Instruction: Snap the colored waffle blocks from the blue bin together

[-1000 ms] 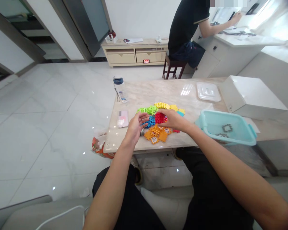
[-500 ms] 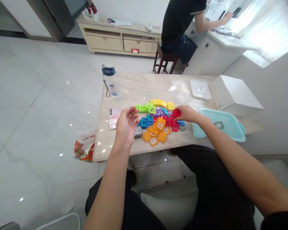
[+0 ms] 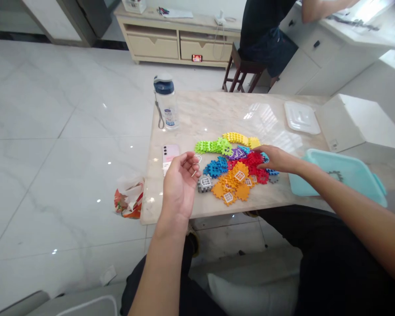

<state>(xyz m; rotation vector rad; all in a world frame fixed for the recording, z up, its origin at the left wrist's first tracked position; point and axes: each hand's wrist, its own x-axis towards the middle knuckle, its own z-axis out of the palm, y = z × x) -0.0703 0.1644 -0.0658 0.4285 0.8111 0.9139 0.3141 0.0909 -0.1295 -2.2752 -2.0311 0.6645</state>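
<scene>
Currently the right hand [image 3: 276, 159] lies on the red plastic tiles [image 3: 254, 161], grip unclear, while the open left hand [image 3: 180, 184] sits farther from the pile [image 3: 230, 169].

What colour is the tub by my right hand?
The tub is pale turquoise, best seen in the head view.

We look down at a marble-topped table [image 3: 217, 112], where our right hand [image 3: 276, 159] lies across the red pieces of a heap of colourful interlocking plastic blocks [image 3: 233, 169]. Our left hand [image 3: 179, 186] is open, palm up, just beside the heap. A smartphone [image 3: 170, 158] and a water bottle [image 3: 165, 103] stand beyond it, a teal plastic tub [image 3: 345, 161] sits past our right wrist, and a person [image 3: 266, 39] sits at a white counter [image 3: 349, 26].
</scene>
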